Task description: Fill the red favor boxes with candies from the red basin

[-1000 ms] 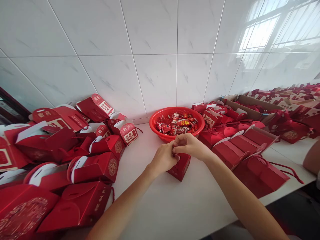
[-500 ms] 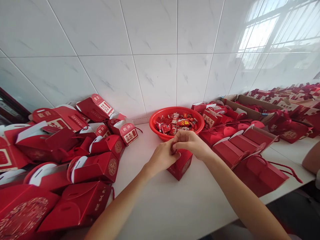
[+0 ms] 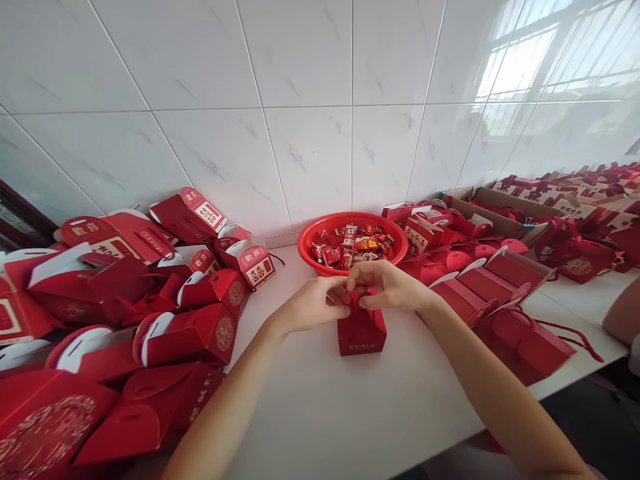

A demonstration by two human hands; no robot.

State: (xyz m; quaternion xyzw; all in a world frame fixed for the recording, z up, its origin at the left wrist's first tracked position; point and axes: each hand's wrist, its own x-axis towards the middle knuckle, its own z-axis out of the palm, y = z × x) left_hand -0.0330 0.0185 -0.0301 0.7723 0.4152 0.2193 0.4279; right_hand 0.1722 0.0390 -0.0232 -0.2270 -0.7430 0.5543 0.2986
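Observation:
A small red box (image 3: pixel 361 335) stands upright on the white table, one side with faint lettering turned toward me. At its top left, my left hand (image 3: pixel 314 303) has its thumb and fingers pinched on the upper part of the box. From the right, my right hand (image 3: pixel 387 285) grips the same top part, its fingers curled over it. The fingers partly hide the box's top. Just behind the hands sits a red plastic basket (image 3: pixel 306 248) holding wrapped candies (image 3: pixel 367 244).
Several open red boxes (image 3: pixel 187 337) crowd the left side. More red boxes (image 3: pixel 525 340) lie at the right, with cardboard trays (image 3: pixel 505 208) behind them. A tiled wall (image 3: pixel 310 160) rises at the back. Part of another person's arm (image 3: pixel 623 313) shows at the right edge.
The small box has turned so that a flat side faces me. My left hand has shifted slightly left and up, and the hands are a little farther apart.

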